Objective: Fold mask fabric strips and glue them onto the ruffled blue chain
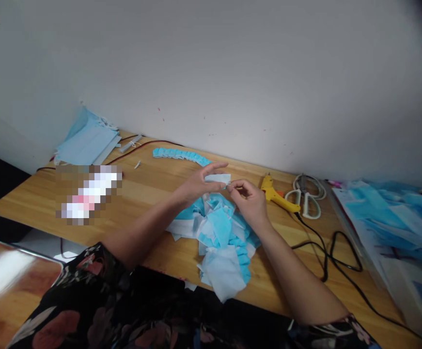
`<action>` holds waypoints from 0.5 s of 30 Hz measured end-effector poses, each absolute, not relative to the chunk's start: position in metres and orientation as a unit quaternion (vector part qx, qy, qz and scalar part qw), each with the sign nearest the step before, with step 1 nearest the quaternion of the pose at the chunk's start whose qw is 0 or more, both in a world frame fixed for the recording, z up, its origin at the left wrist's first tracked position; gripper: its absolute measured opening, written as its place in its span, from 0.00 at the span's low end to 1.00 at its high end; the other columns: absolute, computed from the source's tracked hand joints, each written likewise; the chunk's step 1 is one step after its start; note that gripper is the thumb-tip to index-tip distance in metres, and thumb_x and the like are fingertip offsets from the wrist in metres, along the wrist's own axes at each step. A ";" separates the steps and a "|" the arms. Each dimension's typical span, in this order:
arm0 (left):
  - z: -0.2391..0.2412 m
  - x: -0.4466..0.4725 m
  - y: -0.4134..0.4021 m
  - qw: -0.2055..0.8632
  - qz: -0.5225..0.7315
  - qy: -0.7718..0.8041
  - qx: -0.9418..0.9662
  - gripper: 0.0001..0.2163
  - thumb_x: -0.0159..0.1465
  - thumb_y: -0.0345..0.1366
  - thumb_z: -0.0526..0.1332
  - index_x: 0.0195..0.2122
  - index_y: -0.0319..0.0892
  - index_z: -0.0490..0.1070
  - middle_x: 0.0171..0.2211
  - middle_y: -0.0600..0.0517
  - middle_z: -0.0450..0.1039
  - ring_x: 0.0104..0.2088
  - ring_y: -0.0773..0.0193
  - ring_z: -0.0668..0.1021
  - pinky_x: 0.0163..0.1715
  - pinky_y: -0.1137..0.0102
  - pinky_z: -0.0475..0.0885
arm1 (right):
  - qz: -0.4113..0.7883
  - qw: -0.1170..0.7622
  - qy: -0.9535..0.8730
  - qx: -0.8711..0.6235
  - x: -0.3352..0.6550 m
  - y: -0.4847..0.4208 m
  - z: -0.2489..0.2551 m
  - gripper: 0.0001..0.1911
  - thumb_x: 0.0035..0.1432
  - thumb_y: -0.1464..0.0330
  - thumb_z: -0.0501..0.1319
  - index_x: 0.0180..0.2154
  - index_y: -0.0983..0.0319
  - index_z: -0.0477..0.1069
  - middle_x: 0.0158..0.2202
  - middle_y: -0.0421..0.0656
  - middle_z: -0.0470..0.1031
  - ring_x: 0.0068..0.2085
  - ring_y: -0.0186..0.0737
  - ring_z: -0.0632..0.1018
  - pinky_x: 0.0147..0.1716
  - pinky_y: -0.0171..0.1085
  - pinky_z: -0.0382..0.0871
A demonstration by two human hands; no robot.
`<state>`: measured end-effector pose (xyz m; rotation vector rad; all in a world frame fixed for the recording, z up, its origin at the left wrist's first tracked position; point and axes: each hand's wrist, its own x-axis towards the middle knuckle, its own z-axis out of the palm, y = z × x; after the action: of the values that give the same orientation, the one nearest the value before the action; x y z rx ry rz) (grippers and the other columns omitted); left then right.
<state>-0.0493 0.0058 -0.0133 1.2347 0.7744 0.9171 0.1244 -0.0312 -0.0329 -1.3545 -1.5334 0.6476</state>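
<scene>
Both hands meet above a heap of blue and white mask-fabric pieces (221, 240) on a wooden table (152, 189). My left hand (199, 183) holds one end of a small pale blue fabric piece (218, 179) between thumb and fingers, its other fingers stretched out. My right hand (249, 198) pinches the other end of that piece with curled fingers. A pleated blue strip (179, 154) lies behind the hands near the wall.
A yellow glue gun (276, 195) with a black cord (327, 252) and white-handled scissors (307, 195) lie to the right. Blue masks are stacked at the far left (85, 140) and in a tray at the right (396, 218). A blurred object (87, 194) lies on the left.
</scene>
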 end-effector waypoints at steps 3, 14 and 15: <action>-0.012 -0.049 0.004 0.627 0.397 0.357 0.567 0.29 0.52 0.28 0.67 0.57 0.45 0.69 0.52 0.45 0.72 0.50 0.56 0.75 0.46 0.67 0.71 | 0.269 0.477 -0.629 -0.552 0.124 -0.032 -0.033 0.07 0.56 0.62 0.62 0.30 0.59 0.73 0.30 0.40 0.78 0.32 0.39 0.78 0.30 0.36 0.71; -0.012 -0.047 0.002 0.558 0.425 0.337 0.628 0.28 0.52 0.22 0.59 0.55 0.46 0.71 0.54 0.47 0.71 0.56 0.56 0.71 0.53 0.64 0.68 | 0.408 0.504 -0.588 -0.483 0.128 -0.023 -0.041 0.28 0.50 0.60 0.67 0.53 0.56 0.64 0.40 0.42 0.76 0.40 0.39 0.77 0.37 0.37 0.74; -0.012 -0.047 0.002 0.538 0.429 0.335 0.644 0.28 0.52 0.21 0.58 0.55 0.46 0.71 0.54 0.48 0.71 0.55 0.57 0.71 0.55 0.63 0.66 | 0.431 0.497 -0.585 -0.474 0.128 -0.023 -0.041 0.30 0.50 0.60 0.67 0.54 0.56 0.64 0.40 0.42 0.76 0.40 0.39 0.77 0.37 0.37 0.74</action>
<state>-0.0465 0.0017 -0.0116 1.5324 0.7960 1.0196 0.1283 -0.0229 -0.0411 -1.1474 -1.4164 1.0447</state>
